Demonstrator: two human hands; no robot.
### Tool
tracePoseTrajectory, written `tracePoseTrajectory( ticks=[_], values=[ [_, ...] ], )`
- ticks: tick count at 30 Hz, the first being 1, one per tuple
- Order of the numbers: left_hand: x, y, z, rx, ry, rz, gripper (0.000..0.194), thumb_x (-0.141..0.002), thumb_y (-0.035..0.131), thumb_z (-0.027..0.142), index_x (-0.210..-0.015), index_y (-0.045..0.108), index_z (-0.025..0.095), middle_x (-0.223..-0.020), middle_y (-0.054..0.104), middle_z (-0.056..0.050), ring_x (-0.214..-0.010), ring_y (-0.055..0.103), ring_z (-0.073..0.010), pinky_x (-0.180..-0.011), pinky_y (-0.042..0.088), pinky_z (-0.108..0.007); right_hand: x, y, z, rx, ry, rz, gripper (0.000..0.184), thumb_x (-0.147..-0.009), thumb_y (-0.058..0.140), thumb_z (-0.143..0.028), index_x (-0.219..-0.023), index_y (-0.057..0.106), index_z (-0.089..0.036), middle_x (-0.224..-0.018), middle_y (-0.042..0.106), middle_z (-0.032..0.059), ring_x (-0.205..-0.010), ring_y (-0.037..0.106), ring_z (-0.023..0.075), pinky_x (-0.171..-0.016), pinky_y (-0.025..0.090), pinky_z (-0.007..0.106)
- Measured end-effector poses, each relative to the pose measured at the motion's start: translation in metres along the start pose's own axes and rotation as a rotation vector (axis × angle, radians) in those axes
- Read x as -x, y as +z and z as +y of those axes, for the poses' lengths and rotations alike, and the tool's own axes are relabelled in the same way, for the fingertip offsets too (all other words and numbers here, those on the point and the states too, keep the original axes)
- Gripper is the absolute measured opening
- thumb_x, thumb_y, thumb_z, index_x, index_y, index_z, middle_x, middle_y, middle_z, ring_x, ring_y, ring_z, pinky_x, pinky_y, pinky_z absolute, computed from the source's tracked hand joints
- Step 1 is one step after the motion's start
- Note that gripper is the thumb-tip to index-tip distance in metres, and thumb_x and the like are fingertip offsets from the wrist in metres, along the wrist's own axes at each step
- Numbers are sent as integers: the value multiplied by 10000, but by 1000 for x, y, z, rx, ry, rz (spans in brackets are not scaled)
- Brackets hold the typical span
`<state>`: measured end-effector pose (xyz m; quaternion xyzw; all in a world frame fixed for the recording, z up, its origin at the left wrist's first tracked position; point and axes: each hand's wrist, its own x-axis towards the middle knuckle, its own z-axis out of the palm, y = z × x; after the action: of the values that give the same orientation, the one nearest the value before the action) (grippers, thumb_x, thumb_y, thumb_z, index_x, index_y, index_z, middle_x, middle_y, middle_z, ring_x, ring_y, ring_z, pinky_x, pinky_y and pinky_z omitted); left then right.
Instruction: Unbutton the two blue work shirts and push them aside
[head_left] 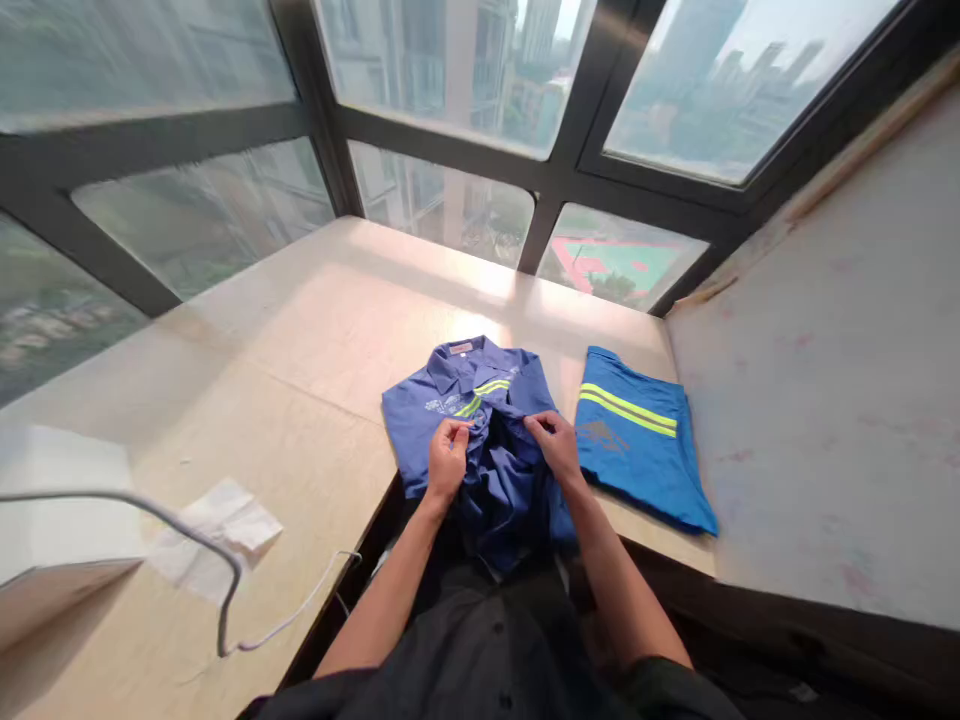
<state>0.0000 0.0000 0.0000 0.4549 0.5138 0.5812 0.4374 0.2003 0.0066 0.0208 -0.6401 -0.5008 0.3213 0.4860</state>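
Observation:
A dark blue work shirt with a collar and yellow-green reflective stripes lies on the wooden ledge, its lower part hanging over the edge toward me. My left hand pinches the shirt's front fabric near the chest stripe. My right hand grips the opposite front edge, fingers closed on the cloth. Both hands sit close together over the shirt's middle.
A folded brighter blue garment with yellow-green stripes lies to the right of the shirt. At the left are a white crumpled paper, a white cable and a pale box-like object. Large windows surround the ledge; a pale wall stands at right.

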Motion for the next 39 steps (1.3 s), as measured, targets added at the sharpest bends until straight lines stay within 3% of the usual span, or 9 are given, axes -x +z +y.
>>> tracePoseTrajectory(
  ticks=[3,6,10,15,19,23,29,35,39],
  values=[
    [-12,-21,-11,-9,-122,224,203,-815,593,352,-798,630,153,-723,599,-4,-702,540,-135,-726,438,-258,-2,-17,8,-86,73,133,329,-700,698,-494,-708,694,-165,-684,647,4,-695,542,163,-711,424,284],
    [-17,-33,-14,-66,-173,312,175,-827,574,324,-804,611,155,-760,629,-20,-742,584,-151,-769,468,-283,2,-27,16,-137,107,182,340,-693,710,-504,-693,671,-167,-652,612,-15,-664,514,148,-690,413,277],
    [-11,-28,2,-305,59,313,189,-839,543,235,-999,611,160,-1106,680,-114,-1051,631,-229,-936,484,-372,11,-27,24,-63,86,144,347,-753,670,-511,-744,669,-164,-692,614,8,-683,528,167,-697,433,300],
    [-12,-2,21,-683,407,-27,344,-826,527,130,-1151,621,187,-1352,590,-116,-1328,488,-256,-1136,360,-439,18,-15,16,328,-238,194,259,-808,569,-275,-1010,673,-151,-996,651,117,-964,576,264,-920,450,438],
    [-21,24,9,-841,314,-274,445,-839,631,295,-1247,577,124,-1383,563,-177,-1397,407,-319,-1137,361,-473,15,8,-8,563,-547,31,323,-859,491,-128,-1119,672,-194,-1164,608,127,-1130,523,269,-1009,410,437],
    [-24,39,-8,-993,157,-380,468,-842,559,188,-1297,542,83,-1425,517,-216,-1397,402,-345,-1104,384,-484,-4,36,-16,706,-675,-239,332,-839,547,-93,-1103,698,-226,-1222,611,105,-1143,524,261,-994,408,395],
    [-23,35,-17,-1021,124,-323,492,-804,538,159,-1289,567,82,-1359,579,-201,-1360,449,-333,-1096,400,-468,-41,46,3,757,-518,-287,174,-873,556,-157,-819,717,-192,-963,688,99,-932,573,244,-835,424,356],
    [-22,35,-9,-881,370,-242,544,-837,598,217,-1367,537,108,-1440,520,-178,-1371,447,-306,-1113,399,-453,-39,31,4,240,-273,-297,130,-837,576,-283,-804,674,-204,-848,693,46,-828,601,217,-800,451,342],
    [-22,41,3,-792,446,-197,274,-901,577,220,-1152,682,183,-1196,699,-111,-1134,640,-249,-976,493,-398,-29,18,-5,2,-213,-270,192,-807,599,-378,-762,649,-198,-810,645,32,-766,573,193,-757,453,321]
  ],
)
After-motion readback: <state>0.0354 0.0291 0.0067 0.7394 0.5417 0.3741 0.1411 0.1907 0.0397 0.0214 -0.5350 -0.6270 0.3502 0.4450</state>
